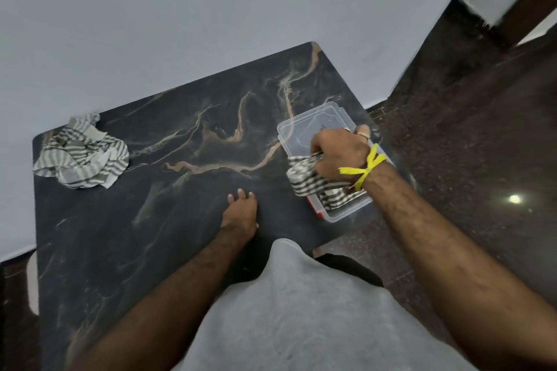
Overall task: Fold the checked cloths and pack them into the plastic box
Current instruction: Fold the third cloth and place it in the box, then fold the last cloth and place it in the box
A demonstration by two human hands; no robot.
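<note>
Item: folded checked cloth [304, 178], woven in grey-green and off-white stripes crossing into checks, gathered into a thick rolled bundle with its rounded end turned left. It sat at the near left part of the plastic box [297, 129], partly inside and partly riding over the left rim, with more striped fabric showing lower in the near end of the box. The box was clear and rectangular with rounded corners, a red strip visible at its near left edge; it stood at the right edge of the table [180, 190], its far half showing bare bottom. The right hand [339, 153] was over the box with its fingers curled down around the top of the bundle, gripping it; the cloth lay directly under and to the left of the knuckles, touching the palm side. A yellow band [366, 169] was knotted at that wrist. The left hand [239, 214] rested flat on the dark marbled table near the middle, fingers straight and close together, holding nothing, well apart from the box. Second item: crumpled checked cloth [81, 153], same pattern, unfolded in a loose heap at the far left corner of the table, well apart from both hands.
</note>
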